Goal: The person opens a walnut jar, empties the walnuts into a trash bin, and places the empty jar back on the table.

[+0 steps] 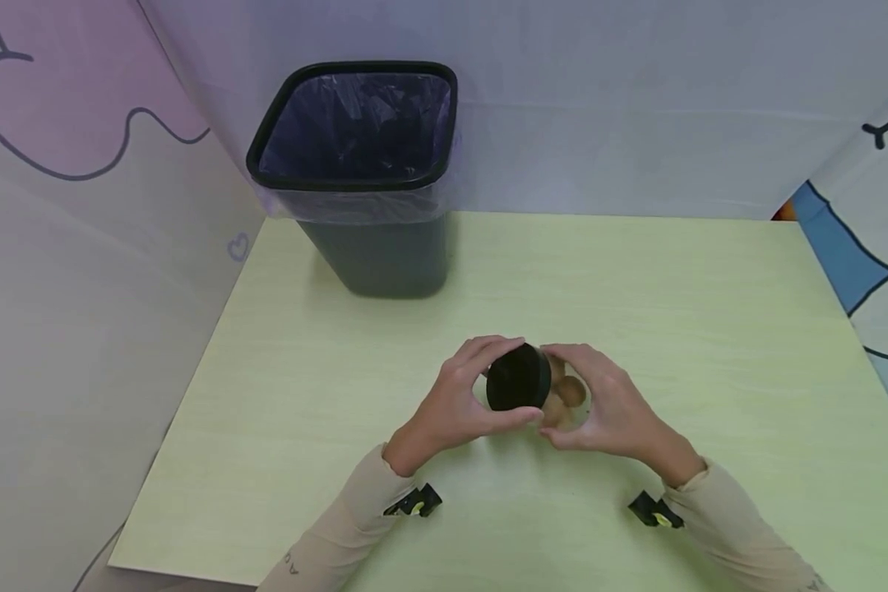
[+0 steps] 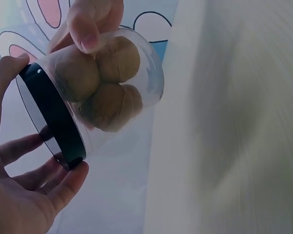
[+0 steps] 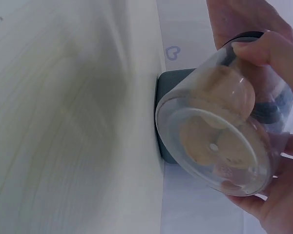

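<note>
A clear plastic jar (image 3: 185, 92) with a black screw lid (image 1: 518, 378) is held above the table, tilted on its side with the lid toward the left. Inside it lie several round brown balls (image 2: 118, 58), which look like walnuts or similar; their exact kind is unclear. My left hand (image 1: 468, 395) grips the lid by its rim, thumb on the near side and fingers on the far side. Around the jar's clear body my right hand (image 1: 607, 403) curls its thumb and fingers. In both wrist views the lid sits on the jar's mouth.
A grey bin (image 1: 392, 255) with a black rim and a clear liner stands at the table's back left. The pale wooden table (image 1: 673, 288) spreads under both hands. Printed cloth (image 1: 636, 107) hangs behind and beside the table.
</note>
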The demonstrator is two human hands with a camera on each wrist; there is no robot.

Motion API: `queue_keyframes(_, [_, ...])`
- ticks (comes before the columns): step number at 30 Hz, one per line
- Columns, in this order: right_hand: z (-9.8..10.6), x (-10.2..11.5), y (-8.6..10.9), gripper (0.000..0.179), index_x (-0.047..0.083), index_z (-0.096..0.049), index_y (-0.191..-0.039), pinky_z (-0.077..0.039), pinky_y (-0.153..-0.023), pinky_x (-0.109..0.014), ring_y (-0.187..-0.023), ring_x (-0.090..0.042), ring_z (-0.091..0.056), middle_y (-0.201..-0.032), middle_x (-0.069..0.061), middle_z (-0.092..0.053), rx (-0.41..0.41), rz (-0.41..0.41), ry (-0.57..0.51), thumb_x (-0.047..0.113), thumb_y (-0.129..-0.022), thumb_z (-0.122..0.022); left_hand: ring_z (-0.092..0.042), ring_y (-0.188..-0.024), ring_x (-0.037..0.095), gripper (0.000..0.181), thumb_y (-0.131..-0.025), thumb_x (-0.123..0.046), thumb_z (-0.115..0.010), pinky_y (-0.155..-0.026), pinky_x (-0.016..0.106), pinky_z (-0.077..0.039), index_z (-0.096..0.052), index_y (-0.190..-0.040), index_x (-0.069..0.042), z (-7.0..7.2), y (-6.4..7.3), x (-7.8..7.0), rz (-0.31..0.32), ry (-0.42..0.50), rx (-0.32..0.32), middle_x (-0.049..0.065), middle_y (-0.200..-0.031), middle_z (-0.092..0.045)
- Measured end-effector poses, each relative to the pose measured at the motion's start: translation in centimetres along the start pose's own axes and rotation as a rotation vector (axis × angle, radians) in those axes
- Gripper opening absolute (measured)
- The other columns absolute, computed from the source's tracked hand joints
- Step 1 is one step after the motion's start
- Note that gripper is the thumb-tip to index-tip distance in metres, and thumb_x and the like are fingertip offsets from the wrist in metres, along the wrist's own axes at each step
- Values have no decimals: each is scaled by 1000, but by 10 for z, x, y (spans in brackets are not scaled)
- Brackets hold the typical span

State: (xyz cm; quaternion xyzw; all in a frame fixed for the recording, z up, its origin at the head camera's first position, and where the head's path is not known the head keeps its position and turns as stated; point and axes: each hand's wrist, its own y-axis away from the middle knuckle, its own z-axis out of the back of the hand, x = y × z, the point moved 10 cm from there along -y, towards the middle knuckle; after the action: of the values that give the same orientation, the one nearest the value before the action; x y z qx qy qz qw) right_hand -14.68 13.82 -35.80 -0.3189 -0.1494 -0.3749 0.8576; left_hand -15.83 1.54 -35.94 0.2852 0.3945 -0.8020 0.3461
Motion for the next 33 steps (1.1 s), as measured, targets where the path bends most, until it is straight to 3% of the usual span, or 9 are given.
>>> queue_keyframes(10, [5,9,-4,85,5,-49,-121,-39,-78,-35,-94,-14,-48,-109,0,-53,-49,35,53,38,-48,-78,-48,-91,10,70,-64,-55,-68,-64,22,-46,-46,-120,-19,2,4,12,208,16,-23,-7,-111,-49])
queue_keyframes(17, [3,7,-4,86,6,-48,-121,-39,-78,-34,-96,-12,-47,-110,2,-52,-40,24,54,39,-47,-78,-42,-100,5,78,-61,-62,-65,-72,26,-44,-34,-126,-31,-1,10,15,306,-36,39,-14,-120,-39])
queue_keyframes(20, [2,7,-4,85,6,-48,-121,-39,-79,-33,-96,-11,-47,-111,2,-52,-37,25,52,39,-48,-78,-36,-110,3,85,-60,-64,-63,-79,28,-43,-27,-131,-35,-1,9,11,263,-55,55,-17,-128,-33])
queue_keyframes(25, [2,7,-3,84,5,-49,-120,-39,-80,-31,-97,-10,-47,-111,2,-52,-32,29,40,42,-50,-77,-21,-126,5,88,-63,-53,-68,-94,31,-35,-22,-135,-33,-2,6,-4,88,-35,133,-13,-139,-21])
queue_keyframes(30, [2,6,-1,87,6,-48,-121,-39,-81,-31,-98,-10,-47,-111,3,-52,-29,19,34,40,-47,-79,-20,-128,16,76,-69,-28,-72,-96,36,-31,-32,-134,-19,4,1,-32,-47,29,213,-2,-141,-21])
queue_keyframes(33, [1,5,0,87,7,-48,-121,-40,-81,-31,-99,-10,-47,-112,3,-52,-27,17,30,39,-47,-80,-23,-126,23,66,-71,-14,-67,-96,36,-31,-38,-129,-9,9,0,-49,-101,79,245,6,-139,-25])
